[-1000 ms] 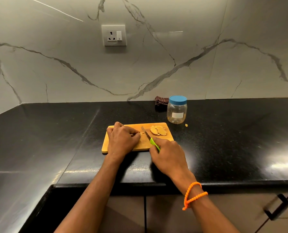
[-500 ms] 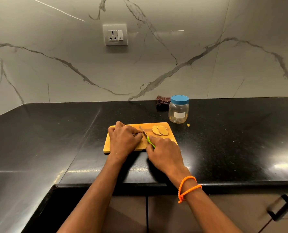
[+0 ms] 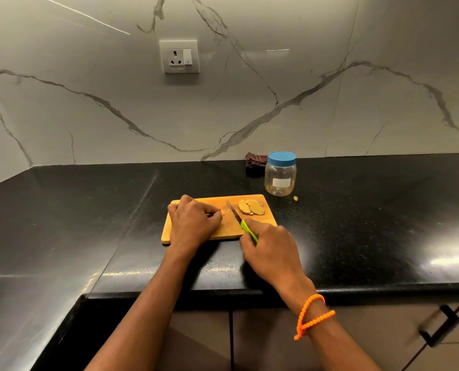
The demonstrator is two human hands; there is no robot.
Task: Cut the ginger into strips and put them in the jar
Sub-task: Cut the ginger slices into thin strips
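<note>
knife point(image 3: 233, 211) drawn back, blade pointing away-left, right hand point(image 3: 271, 249) gripping handle

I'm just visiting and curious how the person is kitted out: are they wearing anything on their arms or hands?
Both forearms are bare, with no sleeves in view, and neither the left hand nor the right hand has a glove. The only thing worn is an orange beaded bracelet, looped twice around the right wrist. No rings or watch are visible.

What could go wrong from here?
1. The knife blade sits close beside the left hand, which pins a small ginger piece: a slip could nick a finger.
2. The jar has its blue lid on, so strips cannot go in yet.
</note>
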